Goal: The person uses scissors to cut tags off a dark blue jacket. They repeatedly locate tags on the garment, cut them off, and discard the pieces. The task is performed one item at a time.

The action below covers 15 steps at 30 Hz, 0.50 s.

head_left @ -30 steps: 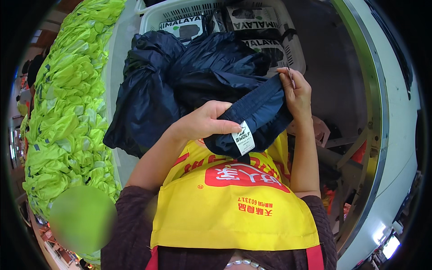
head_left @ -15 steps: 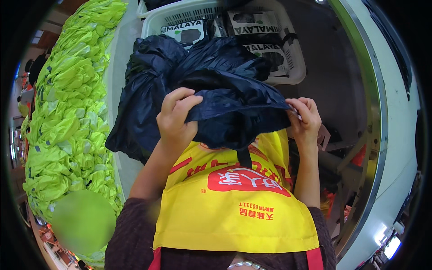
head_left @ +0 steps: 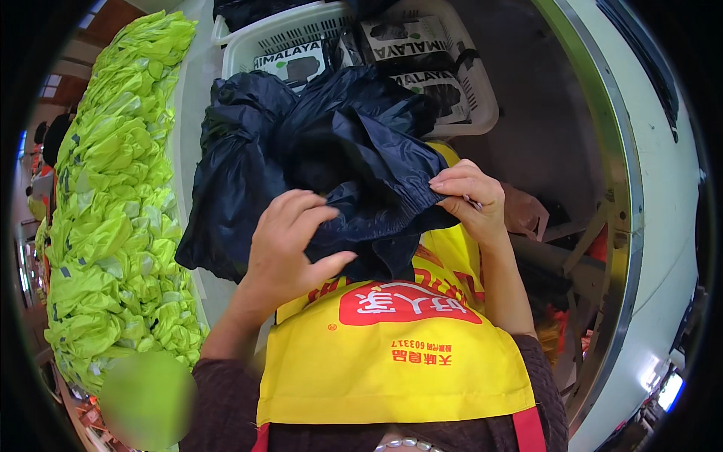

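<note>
A dark navy crumpled garment (head_left: 301, 158) of thin shiny fabric is held up in front of my chest, over a white table (head_left: 188, 128). My left hand (head_left: 290, 241) grips its lower folds from below, fingers curled into the cloth. My right hand (head_left: 467, 200) pinches the fabric's right edge between thumb and fingers. The rest of the garment hangs down to the left, onto the table. I wear a yellow apron (head_left: 392, 354) with a red emblem.
A long pile of bright yellow-green garments (head_left: 113, 211) runs along the left. A white plastic basket (head_left: 467, 98) with packed dark items in clear bags stands behind the navy garment. A curved metal rail (head_left: 625, 196) and dark floor lie to the right.
The white label seen a second ago is out of sight. Both hands have worked along the navy garment, bunching it; my left hand dropped lower and my right hand shifted up along the edge.
</note>
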{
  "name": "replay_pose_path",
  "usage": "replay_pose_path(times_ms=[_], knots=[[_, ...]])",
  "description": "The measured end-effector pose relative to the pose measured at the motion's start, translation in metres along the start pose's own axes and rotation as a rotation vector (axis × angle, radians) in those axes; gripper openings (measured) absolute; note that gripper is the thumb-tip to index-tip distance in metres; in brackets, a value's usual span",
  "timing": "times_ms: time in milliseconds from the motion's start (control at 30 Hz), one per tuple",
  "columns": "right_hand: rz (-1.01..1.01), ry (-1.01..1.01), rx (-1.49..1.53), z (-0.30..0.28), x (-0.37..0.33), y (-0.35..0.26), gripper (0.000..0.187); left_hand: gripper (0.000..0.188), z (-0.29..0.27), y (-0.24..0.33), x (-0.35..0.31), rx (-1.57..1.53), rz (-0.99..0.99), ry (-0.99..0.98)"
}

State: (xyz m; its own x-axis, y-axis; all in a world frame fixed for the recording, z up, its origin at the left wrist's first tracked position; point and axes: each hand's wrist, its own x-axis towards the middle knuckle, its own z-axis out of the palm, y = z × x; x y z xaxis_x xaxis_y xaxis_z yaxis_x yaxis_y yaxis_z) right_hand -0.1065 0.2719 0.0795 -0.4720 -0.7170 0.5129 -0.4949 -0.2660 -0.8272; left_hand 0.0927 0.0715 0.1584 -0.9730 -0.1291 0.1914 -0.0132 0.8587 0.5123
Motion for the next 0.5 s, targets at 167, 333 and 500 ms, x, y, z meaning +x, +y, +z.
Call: replay_pose_path(times_ms=[167, 333, 500], knots=[[-0.055, -0.009, -0.039, 0.011, 0.003, -0.009, 0.019, 0.037, 0.043, 0.007, 0.028, 0.000, 0.219, 0.134], [-0.037, 0.076, 0.128, 0.005, -0.014, -0.020, 0.013, 0.032, 0.047, -0.009, 0.019, -0.005, 0.328, 0.307], [0.273, 0.240, 0.400, 0.008, -0.030, -0.026, 0.012, 0.035, 0.049, -0.025, -0.010, -0.010, 0.263, 0.318]])
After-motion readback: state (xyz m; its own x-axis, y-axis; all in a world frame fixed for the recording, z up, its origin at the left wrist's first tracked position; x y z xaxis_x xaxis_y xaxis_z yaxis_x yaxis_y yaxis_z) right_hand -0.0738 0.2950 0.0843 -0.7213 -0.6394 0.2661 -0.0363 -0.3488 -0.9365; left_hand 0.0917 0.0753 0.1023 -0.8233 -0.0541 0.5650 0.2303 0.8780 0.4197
